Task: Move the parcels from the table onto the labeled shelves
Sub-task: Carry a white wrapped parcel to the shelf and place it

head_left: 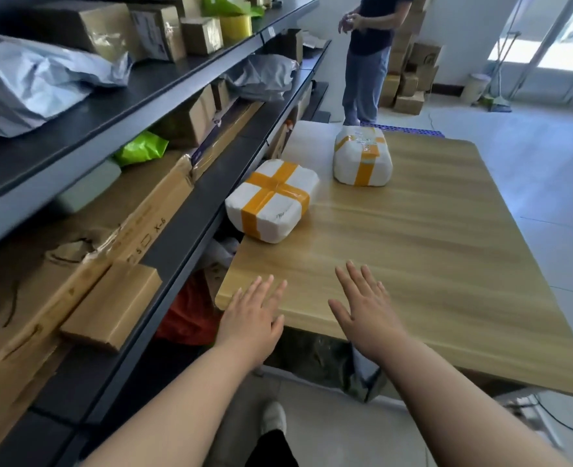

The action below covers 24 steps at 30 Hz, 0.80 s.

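Observation:
Two white parcels crossed with orange tape lie on the wooden table (413, 257). The near parcel (271, 200) sits at the table's left edge, close to the shelving. The far parcel (362, 156) rests toward the back middle. My left hand (254, 318) hovers over the table's near left corner, fingers spread, holding nothing. My right hand (366, 308) is beside it over the near edge, also spread and empty. Both hands are well short of the near parcel.
Dark metal shelves (163, 214) run along the left, loaded with cardboard boxes, grey mailer bags (35, 79) and a green bag (140, 148). A small brown box (110, 305) lies on the middle shelf. A person (369, 59) stands beyond the table. Stacked boxes line the far wall.

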Each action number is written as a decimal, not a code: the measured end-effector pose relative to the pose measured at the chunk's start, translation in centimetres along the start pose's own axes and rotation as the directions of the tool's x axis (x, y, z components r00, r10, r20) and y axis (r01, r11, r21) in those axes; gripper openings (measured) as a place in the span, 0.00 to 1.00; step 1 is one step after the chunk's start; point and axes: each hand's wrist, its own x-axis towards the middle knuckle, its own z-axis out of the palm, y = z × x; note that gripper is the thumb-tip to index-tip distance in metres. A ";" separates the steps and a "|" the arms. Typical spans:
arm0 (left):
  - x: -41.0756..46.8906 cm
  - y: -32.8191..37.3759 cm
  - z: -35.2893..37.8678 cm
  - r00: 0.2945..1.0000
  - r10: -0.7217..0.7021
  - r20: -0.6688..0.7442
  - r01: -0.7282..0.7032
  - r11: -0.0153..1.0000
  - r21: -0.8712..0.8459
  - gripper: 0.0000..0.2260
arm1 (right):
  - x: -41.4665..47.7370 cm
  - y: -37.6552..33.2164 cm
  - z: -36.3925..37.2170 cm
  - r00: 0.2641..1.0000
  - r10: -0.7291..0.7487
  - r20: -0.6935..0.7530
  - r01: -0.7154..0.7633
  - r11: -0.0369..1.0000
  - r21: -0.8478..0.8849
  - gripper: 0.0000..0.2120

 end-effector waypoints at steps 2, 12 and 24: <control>4.2 -1.6 -0.4 1.000 0.002 0.029 -0.002 1.000 0.017 0.27 | 3.7 -0.1 -0.3 1.000 0.010 0.013 -0.009 1.000 -0.022 0.29; 18.4 -7.9 -2.3 0.997 -0.018 0.070 0.012 0.997 0.080 0.25 | 15.9 -0.1 0.9 0.994 0.075 0.079 -0.076 0.997 0.007 0.29; 25.7 -8.5 -1.6 0.982 -0.099 0.160 0.090 0.994 0.062 0.25 | 26.0 -1.3 2.7 0.908 0.235 0.348 -0.413 0.642 0.646 0.30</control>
